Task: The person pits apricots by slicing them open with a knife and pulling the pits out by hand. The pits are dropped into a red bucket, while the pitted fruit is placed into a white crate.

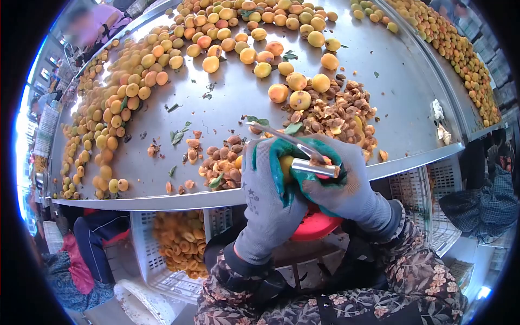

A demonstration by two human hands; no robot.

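Note:
My left hand, in a grey glove with a green coated palm, is closed around a yellow-green apricot, mostly hidden by the fingers. Against it, my right hand, gloved alike, grips a metal knife with a thin blade slanting up to the left. A shiny tube-like metal piece lies across the right fingers, with brown pulp near it. Both hands are together over the table's front edge. Just beyond them lies a heap of apricot pits, and a smaller pit pile is to the left.
Whole apricots spread over the metal table, with more along the right side. Below the edge are a white crate of apricot halves, a red round object and a white bucket. Another person is at far left.

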